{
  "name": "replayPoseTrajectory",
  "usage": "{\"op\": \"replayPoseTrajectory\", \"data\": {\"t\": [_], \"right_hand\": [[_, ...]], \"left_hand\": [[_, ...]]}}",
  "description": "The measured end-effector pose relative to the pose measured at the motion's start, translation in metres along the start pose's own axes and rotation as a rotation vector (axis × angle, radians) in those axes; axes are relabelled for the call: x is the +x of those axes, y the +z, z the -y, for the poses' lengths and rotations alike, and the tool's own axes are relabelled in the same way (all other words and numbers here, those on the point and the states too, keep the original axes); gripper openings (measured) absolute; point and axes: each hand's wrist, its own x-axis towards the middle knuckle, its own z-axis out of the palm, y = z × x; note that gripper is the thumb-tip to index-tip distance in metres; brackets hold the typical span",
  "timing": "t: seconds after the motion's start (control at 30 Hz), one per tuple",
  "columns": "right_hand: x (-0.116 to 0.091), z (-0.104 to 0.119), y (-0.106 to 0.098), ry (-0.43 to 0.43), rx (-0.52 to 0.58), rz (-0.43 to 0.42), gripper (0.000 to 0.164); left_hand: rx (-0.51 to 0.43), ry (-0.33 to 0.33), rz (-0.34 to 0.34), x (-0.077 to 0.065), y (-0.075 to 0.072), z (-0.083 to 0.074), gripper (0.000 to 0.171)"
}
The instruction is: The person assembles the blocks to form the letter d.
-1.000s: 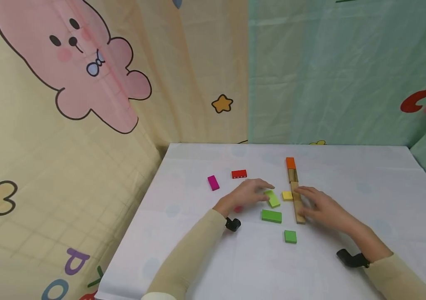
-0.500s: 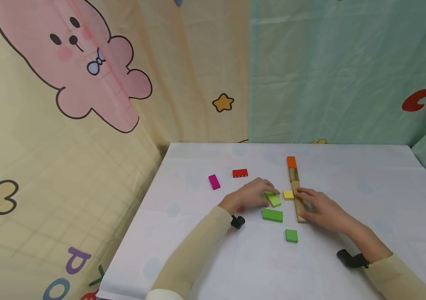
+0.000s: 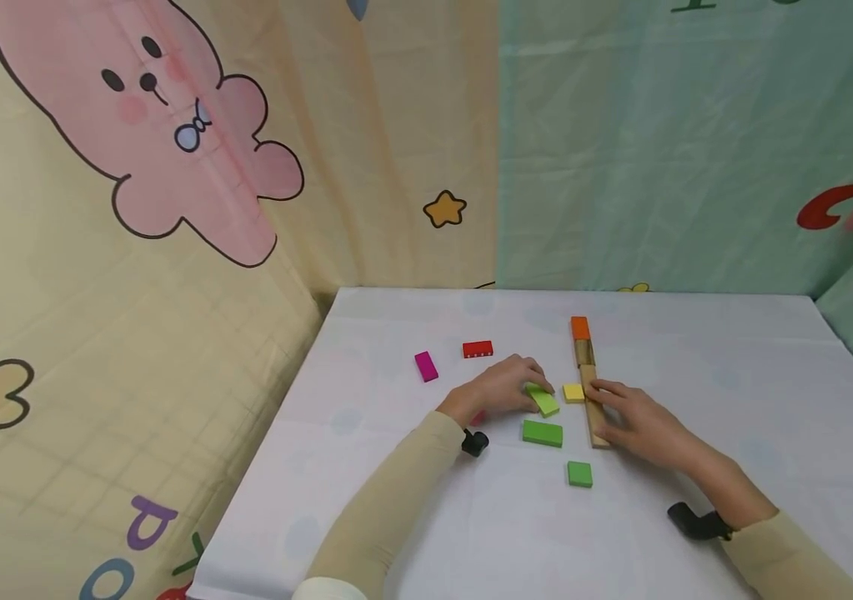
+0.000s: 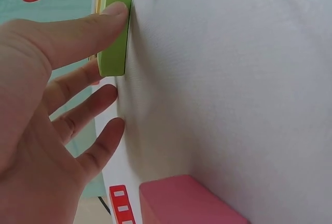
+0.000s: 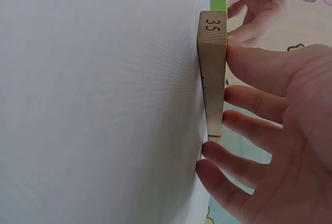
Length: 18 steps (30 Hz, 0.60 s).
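My left hand [image 3: 503, 385] pinches a light green block [image 3: 544, 402] lying on the table, thumb along one side and index finger on the other. The remaining fingers of that hand are spread in the left wrist view. My right hand [image 3: 638, 423] rests its thumb and fingertips on a long plain wooden block [image 5: 213, 79], marked 35 on its end. Beyond it, a darker wooden piece [image 3: 584, 352] and an orange block [image 3: 579, 327] continue the line. A small yellow block [image 3: 573, 393] sits against the long block's left side, between the hands.
Nearer me lie a green oblong block [image 3: 542, 433] and a green square block [image 3: 579, 474]. A red block with white dots [image 3: 477, 349] and a magenta block [image 3: 426, 367] lie at the left. A pink block [image 4: 184, 203] is partly hidden by the left wrist.
My left hand has moved slightly right and closed its thumb and index finger on the light green block. The right hand stays at the long wooden block.
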Motion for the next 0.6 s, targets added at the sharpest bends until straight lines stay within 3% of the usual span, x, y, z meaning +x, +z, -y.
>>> {"op": "replayPoseTrajectory", "data": {"t": [0.6], "right_hand": [[0.0004,-0.004,0.0018,-0.019,0.01,0.002,0.068]], "left_hand": [[-0.048,-0.007,-0.05,-0.0001,0.0018,0.001,0.027]]}}
